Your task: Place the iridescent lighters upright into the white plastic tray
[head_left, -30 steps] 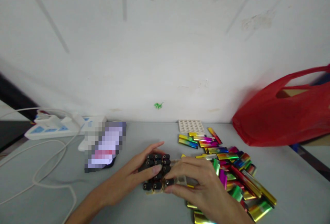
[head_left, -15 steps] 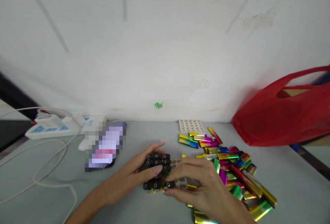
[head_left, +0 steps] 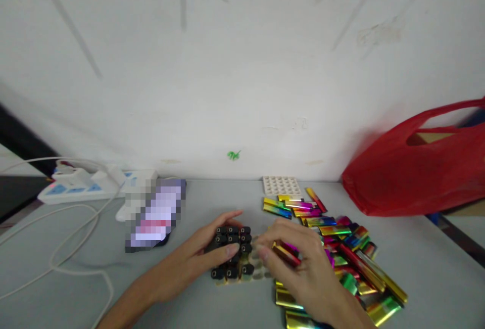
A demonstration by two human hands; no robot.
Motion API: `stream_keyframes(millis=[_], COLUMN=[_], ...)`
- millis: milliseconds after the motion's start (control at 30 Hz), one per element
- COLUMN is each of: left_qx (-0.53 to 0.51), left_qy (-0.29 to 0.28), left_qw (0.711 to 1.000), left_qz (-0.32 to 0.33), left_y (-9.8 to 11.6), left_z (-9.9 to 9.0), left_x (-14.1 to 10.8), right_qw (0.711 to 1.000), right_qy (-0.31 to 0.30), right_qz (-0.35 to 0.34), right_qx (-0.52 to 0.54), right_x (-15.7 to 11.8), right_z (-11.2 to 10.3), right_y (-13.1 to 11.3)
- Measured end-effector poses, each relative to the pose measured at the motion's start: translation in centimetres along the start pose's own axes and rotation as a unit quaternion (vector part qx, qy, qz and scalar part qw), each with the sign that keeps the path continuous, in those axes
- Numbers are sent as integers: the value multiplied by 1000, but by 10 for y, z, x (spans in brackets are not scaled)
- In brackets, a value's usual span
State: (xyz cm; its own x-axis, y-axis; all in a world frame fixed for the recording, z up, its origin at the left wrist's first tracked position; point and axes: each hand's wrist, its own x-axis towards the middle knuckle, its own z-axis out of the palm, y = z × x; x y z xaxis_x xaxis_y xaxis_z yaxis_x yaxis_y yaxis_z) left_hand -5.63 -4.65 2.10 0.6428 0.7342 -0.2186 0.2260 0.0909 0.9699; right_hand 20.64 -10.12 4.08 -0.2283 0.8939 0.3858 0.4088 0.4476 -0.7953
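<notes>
Translucent tray (head_left: 258, 272) lies in the lower centre of the frame, low over or on the grey table (head_left: 197, 309); we cannot tell whether it touches. Black-ended pieces (head_left: 232, 238) stand in rows across its left part, each with a small round opening on top, while its right part shows bare pale cells. Our left hand (head_left: 212, 253) grasps the tray from the left, thumb laid over the black ends and one finger stretched out behind them. Our right hand (head_left: 299, 258) reaches in from the lower right, thumb and fingers bent close together over the tray's right part; we cannot tell whether they pinch anything. A gold and red casing (head_left: 287, 254) shows between these fingers and the palm, held or lying behind, we cannot say. Right of the tray, shiny multicoloured casings (head_left: 335, 230) spread in a loose heap, partly hidden by our right hand. Behind them, at the foot of the white wall (head_left: 235, 66), sits a white grid (head_left: 281, 186). A red bag (head_left: 417, 172) fills the right edge, and at left we see a phone (head_left: 157, 218), a power strip (head_left: 83, 192) and looping white cables (head_left: 78, 272).
</notes>
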Motion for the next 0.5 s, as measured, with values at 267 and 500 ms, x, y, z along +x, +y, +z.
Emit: stream_keyframes(millis=[267,500], left_qx=[3,3], left_qy=[5,5], left_qw=[1000,1000], left_qz=[-8,-13], left_y=[0,3], left_z=[0,1], left_x=[-2,0], right_qw=[917,862], right_qy=[126,76], right_qz=[115,177], right_qx=[-361,-469], right_x=[1,1], right_z=[2,4], right_y=[45,48])
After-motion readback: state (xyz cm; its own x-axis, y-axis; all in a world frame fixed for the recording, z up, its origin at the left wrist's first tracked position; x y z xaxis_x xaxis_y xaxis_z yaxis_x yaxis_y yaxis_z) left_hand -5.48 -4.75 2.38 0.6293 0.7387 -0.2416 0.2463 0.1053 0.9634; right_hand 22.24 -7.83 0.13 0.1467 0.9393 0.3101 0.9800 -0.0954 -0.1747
